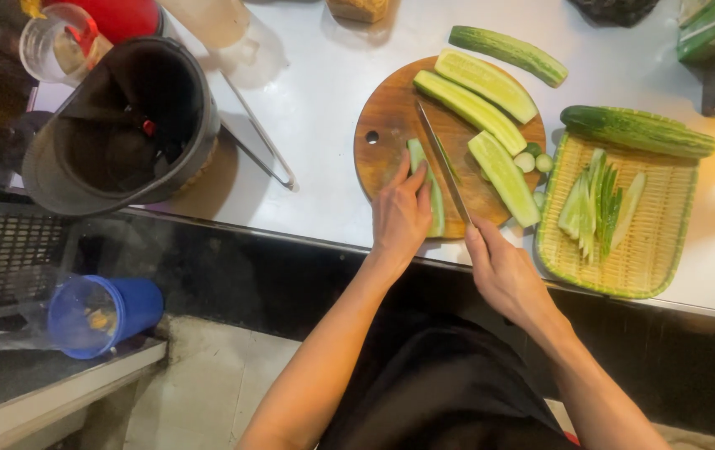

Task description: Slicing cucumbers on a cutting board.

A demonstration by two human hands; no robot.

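— While the left hand [401,218] presses a cucumber strip [426,193] flat near the board's lower edge, what has the right hand [503,273]?

— Its grip is closed round the handle of a knife [443,167], blade lying along the strip. It looks like lengthwise slicing; a next cut would call for fingertips kept clear.

— And further up the frame?

— Three cucumber halves [476,110] on the round board [386,125]; at right, a woven tray [666,242] of thin slices on the white bench [316,92].
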